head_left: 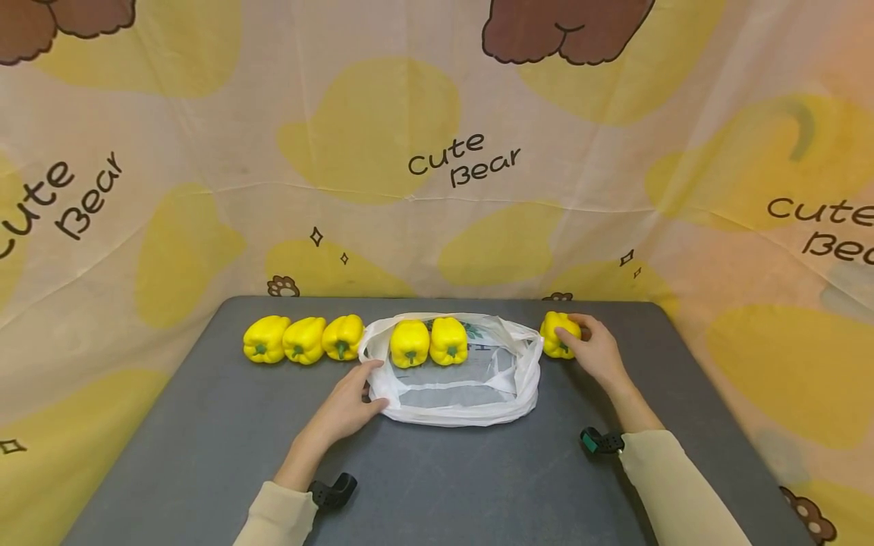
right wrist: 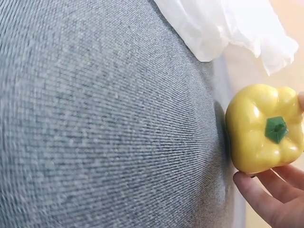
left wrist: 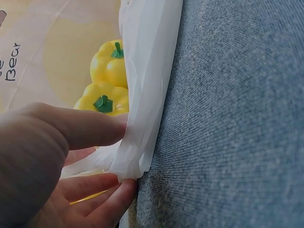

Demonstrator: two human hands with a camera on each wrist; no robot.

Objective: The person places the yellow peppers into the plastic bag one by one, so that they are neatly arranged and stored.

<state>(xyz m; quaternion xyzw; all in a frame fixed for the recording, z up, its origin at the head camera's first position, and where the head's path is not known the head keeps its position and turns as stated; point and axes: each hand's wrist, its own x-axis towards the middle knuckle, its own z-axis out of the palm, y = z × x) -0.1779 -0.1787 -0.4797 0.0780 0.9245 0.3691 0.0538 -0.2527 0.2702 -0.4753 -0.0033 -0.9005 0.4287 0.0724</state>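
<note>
A white plastic bag (head_left: 471, 415) lies on the table with its mouth spread wide. Two yellow bell peppers (head_left: 409, 343) with green stems sit side by side within its far left part. My left hand (head_left: 344, 406) holds the bag's left edge, thumb and fingers on the thin plastic (left wrist: 145, 90). To the right of the bag, my right hand (head_left: 599, 355) grips another yellow bell pepper (right wrist: 256, 128) between thumb and fingers. That pepper is at the table surface, its green stem facing the near side.
Three more yellow bell peppers (head_left: 303, 340) stand in a row left of the bag, the nearest one close to its rim. The grey table (head_left: 464, 485) ends at a patterned cloth backdrop (head_left: 382, 250) behind and at the sides.
</note>
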